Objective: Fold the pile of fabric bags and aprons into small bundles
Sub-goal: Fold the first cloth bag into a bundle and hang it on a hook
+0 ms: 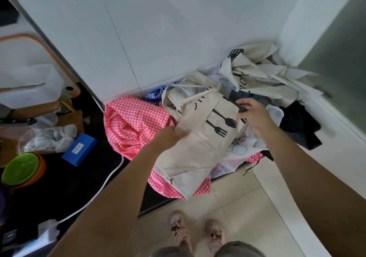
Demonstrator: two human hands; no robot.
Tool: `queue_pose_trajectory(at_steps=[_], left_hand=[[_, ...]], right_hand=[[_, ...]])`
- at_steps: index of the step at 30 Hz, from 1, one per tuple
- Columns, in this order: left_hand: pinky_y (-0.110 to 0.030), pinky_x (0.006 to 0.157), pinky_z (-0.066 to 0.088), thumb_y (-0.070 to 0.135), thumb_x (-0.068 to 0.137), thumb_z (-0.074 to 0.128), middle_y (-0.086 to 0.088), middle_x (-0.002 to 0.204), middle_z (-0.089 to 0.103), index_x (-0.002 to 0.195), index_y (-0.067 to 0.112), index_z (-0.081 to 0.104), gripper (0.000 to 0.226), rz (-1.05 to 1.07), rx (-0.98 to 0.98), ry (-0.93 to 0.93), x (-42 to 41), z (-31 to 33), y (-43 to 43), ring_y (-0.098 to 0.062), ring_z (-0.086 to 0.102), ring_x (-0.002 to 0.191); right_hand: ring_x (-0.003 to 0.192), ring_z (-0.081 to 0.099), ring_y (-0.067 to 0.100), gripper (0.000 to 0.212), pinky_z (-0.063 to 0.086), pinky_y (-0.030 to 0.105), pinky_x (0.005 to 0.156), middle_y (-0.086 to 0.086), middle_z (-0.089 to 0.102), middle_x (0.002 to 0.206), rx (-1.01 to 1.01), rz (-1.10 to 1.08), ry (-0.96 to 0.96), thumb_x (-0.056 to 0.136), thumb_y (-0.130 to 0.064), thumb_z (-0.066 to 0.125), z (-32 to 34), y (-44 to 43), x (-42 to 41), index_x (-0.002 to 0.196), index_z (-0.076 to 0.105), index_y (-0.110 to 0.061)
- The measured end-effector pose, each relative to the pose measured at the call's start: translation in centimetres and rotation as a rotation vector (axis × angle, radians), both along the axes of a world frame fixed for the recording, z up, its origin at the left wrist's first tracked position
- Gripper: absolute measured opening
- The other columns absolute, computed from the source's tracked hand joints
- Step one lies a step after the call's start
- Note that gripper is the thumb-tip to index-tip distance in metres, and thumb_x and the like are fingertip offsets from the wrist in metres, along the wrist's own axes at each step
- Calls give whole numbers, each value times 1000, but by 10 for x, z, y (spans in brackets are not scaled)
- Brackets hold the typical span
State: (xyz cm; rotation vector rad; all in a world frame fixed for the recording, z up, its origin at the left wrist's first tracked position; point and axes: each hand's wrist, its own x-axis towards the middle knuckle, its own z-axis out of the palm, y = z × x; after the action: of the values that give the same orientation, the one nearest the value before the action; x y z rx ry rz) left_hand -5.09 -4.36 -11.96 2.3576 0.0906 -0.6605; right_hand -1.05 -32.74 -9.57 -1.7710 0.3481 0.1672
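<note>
Down at the bottom, two pink sandals point(180, 232) planted on the pale tiled floor point(247, 201), right up against the edge of the black counter point(89, 177). Both bare arms reach up and in. The left hand point(172, 136) grips the left edge of the cream bag point(198, 144), thumb on top, fingers tucked under and out of sight. The bag is lifted a touch over the heap, its black spoon-and-fork print facing up and its lower corner drooping off the counter's edge. The right hand point(255, 116) is on the far side of it, thumb and fingertips pinched together at the bag's right edge, just where a dark grey cloth point(243, 96) shows, and I can't tell whether it has caught that too. Under the bag is a pink gingham cloth point(130, 122), bunched up and spilling forward, plus a white cloth with a line drawing point(237, 150) by the right forearm. A black cloth point(301, 126) hangs to the right. Off to the left on the counter are a white cable point(111, 175), a blue box point(79, 150) and a green bowl point(21, 167). Further back, a scrap of blue gingham point(156, 94), then a crumpled pile of more cream bags point(257, 72) jammed into the corner against the white wall point(158, 29).
</note>
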Motion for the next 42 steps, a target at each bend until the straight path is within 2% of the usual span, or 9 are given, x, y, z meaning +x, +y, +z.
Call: queue_pose_trajectory(at_steps=[4,11,18,21,27,31,34,37,42], left_hand=[[-22,84,43,45,82,69,-6,118,62,124,7,60,59,3,-107,36,4,-7,-5,-21,58,105],[-38,102,47,80,54,68,1,121,66,127,22,57,93,45,-382,348,-1,-22,-6,-20,63,109],[-38,88,55,22,91,63,-12,118,66,119,8,59,31,152,-644,616,-6,-23,-12,-26,66,104],[-45,94,51,19,80,72,-14,119,66,118,7,60,42,134,-643,567,-6,-22,-11,-30,65,108],[-47,101,46,6,83,69,-14,118,65,120,2,57,39,204,-523,536,-2,-31,-2,-32,61,109],[-41,94,51,1,89,59,-16,120,61,122,-4,53,34,286,-608,615,2,-25,1,-31,59,107],[-35,77,57,6,92,55,-24,118,62,122,-7,53,33,337,-652,693,8,-21,4,-31,66,94],[-29,65,60,11,95,53,-15,102,67,111,0,61,21,315,-628,662,10,-8,0,-25,68,81],[-30,61,60,12,96,54,-15,100,69,110,-1,61,20,253,-584,588,12,2,-9,-25,70,78]], right_hand=[[120,50,24,44,40,27,99,10,55,124,-584,-18,-343,77,13,60,1,10,-27,116,57,-7],[148,6,25,93,20,38,117,1,14,160,-905,883,-636,70,15,47,-52,51,-154,150,28,-27],[144,19,36,89,16,46,117,17,25,155,-1238,735,-653,69,8,36,-93,57,-164,152,20,-19],[146,14,33,81,13,47,118,13,20,157,-1210,803,-621,76,0,43,-93,57,-166,152,22,-22],[147,7,8,54,3,28,120,1,26,156,-689,852,-438,95,-32,40,-91,50,-163,147,32,-24],[118,40,-19,37,31,9,105,-21,50,130,-209,525,-7,94,-23,37,-49,63,-163,124,58,-24],[87,63,-2,22,45,12,80,-23,69,93,55,224,86,102,-18,42,-39,62,-155,103,63,-24],[106,65,12,29,51,26,91,-8,70,113,384,-31,77,98,-32,45,-33,54,-145,122,56,-19],[97,67,13,24,56,25,72,-5,72,103,578,-239,154,95,-24,51,-29,47,-130,116,58,-17]])
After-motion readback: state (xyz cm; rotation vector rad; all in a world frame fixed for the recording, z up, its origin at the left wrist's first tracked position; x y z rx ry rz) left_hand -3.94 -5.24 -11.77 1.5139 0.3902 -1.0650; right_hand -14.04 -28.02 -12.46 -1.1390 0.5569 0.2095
